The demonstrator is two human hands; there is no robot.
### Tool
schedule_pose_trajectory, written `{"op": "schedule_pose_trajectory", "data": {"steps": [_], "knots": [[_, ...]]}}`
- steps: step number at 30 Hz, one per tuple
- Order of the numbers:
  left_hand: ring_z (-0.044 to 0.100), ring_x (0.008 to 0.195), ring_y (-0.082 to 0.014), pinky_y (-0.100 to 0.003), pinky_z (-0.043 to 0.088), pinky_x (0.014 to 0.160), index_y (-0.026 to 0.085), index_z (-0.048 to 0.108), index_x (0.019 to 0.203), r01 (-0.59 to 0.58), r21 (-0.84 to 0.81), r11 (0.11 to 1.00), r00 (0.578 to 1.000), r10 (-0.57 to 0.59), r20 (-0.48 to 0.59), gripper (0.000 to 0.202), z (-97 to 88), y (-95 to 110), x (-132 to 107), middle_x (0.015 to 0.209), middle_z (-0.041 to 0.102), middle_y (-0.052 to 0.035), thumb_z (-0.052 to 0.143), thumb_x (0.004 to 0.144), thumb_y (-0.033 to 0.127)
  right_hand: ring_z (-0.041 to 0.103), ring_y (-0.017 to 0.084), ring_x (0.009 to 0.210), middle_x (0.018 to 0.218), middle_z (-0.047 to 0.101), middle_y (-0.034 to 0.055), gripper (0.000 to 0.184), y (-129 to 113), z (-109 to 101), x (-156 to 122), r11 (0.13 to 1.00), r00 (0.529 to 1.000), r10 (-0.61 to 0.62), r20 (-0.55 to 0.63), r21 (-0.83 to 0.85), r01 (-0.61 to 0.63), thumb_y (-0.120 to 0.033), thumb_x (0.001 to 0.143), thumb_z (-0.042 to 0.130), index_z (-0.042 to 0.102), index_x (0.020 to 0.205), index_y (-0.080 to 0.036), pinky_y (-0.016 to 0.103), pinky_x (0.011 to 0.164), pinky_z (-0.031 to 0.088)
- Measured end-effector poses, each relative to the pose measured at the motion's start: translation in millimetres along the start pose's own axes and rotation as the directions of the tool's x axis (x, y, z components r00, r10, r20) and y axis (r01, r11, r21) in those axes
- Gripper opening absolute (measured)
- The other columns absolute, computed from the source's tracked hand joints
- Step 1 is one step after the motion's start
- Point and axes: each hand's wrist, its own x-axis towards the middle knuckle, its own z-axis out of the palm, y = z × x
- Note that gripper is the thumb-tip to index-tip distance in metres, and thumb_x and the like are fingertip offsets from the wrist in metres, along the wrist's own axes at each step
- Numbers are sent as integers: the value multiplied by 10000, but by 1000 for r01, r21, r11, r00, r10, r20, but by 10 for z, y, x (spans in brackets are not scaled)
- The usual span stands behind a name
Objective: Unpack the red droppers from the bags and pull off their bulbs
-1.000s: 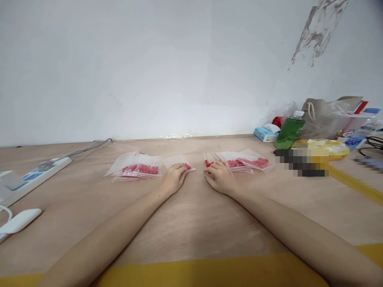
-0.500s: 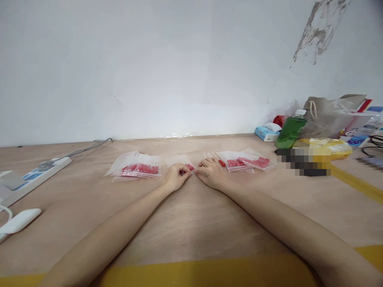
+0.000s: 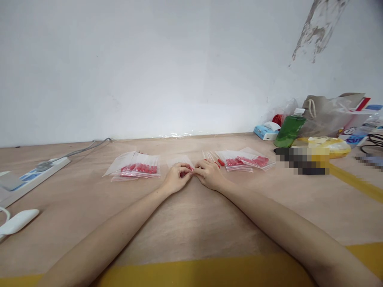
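Note:
My left hand [image 3: 176, 178] and my right hand [image 3: 210, 175] meet at the middle of the wooden table [image 3: 191, 223]. Both pinch the near edge of a small clear zip bag [image 3: 181, 162] that holds red pieces. Left of it lies a stack of filled bags [image 3: 136, 168] with red contents. To the right lie loose red pieces [image 3: 220, 162] and more filled bags [image 3: 245, 160]. The fingers of both hands are curled together over the bag's edge.
A white power strip [image 3: 32, 175] with a grey cable lies at the left, with a white object [image 3: 18, 221] nearer me. At the right stand a green bottle [image 3: 289, 129], a tissue box [image 3: 265, 132], a paper bag [image 3: 329, 113] and a yellow bag [image 3: 329, 145]. Yellow tape [image 3: 191, 271] marks the near edge.
My right hand has moved left from the loose red pieces to join my left hand at the small bag. Both now pinch its edge.

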Motion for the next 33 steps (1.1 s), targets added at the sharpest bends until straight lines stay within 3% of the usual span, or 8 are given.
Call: {"op": "schedule_pose_trajectory", "data": {"steps": [5, 8, 13, 17, 20, 25, 29, 33], "knots": [[583, 771, -145, -276, 468, 681, 166, 627, 694, 17, -13, 1000, 1000, -17, -5, 140, 2, 30, -14, 924, 624, -49, 523, 767, 224, 491, 111, 676, 847, 587, 37, 231, -31, 13, 5, 997, 997, 46, 65, 61, -50, -247, 872, 415, 635, 838, -188, 239, 596, 315], [582, 775, -150, -281, 464, 695, 161, 603, 686, 16, -3, 1000, 999, -16, -46, 142, 12, 19, -18, 881, 633, -47, 501, 772, 207, 501, 106, 686, 884, 570, 42, 204, -69, 11, 30, 986, 991, 75, 109, 141, -90, -233, 864, 425, 624, 860, -186, 223, 586, 338], [588, 741, -159, -296, 471, 693, 155, 604, 737, 108, 19, 994, 984, -104, -144, 159, 21, -25, -19, 831, 645, -49, 478, 788, 237, 511, 114, 765, 947, 529, 66, 160, -117, -34, 53, 944, 988, -36, 148, 331, -15, -144, 820, 434, 590, 788, -164, 225, 669, 409], [595, 876, -183, -323, 461, 805, 165, 607, 884, 89, -42, 995, 988, -93, -119, 233, -47, -49, -18, 921, 651, -47, 463, 818, 335, 521, 113, 786, 986, 502, 72, 57, -125, -114, 15, 875, 995, 45, 94, 476, -85, -127, 739, 508, 557, 733, -157, 237, 693, 436], [496, 1112, -204, -359, 370, 963, 183, 589, 1033, 12, -5, 1000, 1000, -12, 23, 314, -167, -102, -12, 1110, 603, -51, 394, 858, 355, 527, 101, 709, 894, 535, 51, 125, -119, -144, -16, 831, 980, 182, 76, 521, -195, -128, 715, 520, 523, 594, -159, 232, 645, 436], [420, 1184, -223, -396, 289, 1021, 187, 534, 1172, -124, 215, 969, 965, 67, 255, 384, -336, -179, -62, 1250, 504, -74, 371, 871, 361, 529, 106, 683, 779, 560, 31, 91, -114, -90, -45, 824, 955, 293, 47, 494, -277, -111, 680, 540, 603, 636, -160, 232, 642, 435], [463, 1077, -243, -411, 351, 938, 229, 540, 1166, -206, 310, 928, 959, 128, 253, 421, -419, -146, -166, 1131, 532, -82, 463, 818, 453, 527, 125, 735, 821, 578, 50, 145, -140, -82, -54, 871, 925, 372, 79, 314, -377, -137, 696, 544, 683, 727, -169, 257, 693, 405], [455, 1043, -243, -393, 371, 904, 227, 518, 1181, -263, 273, 925, 943, 187, 274, 494, -480, -113, -236, 1082, 510, -87, 539, 760, 485, 516, 153, 726, 722, 588, 30, 172, -171, -227, -1, 873, 866, 448, 221, 103, -477, -311, 745, 562, 710, 807, -251, 302, 718, 342]]}}
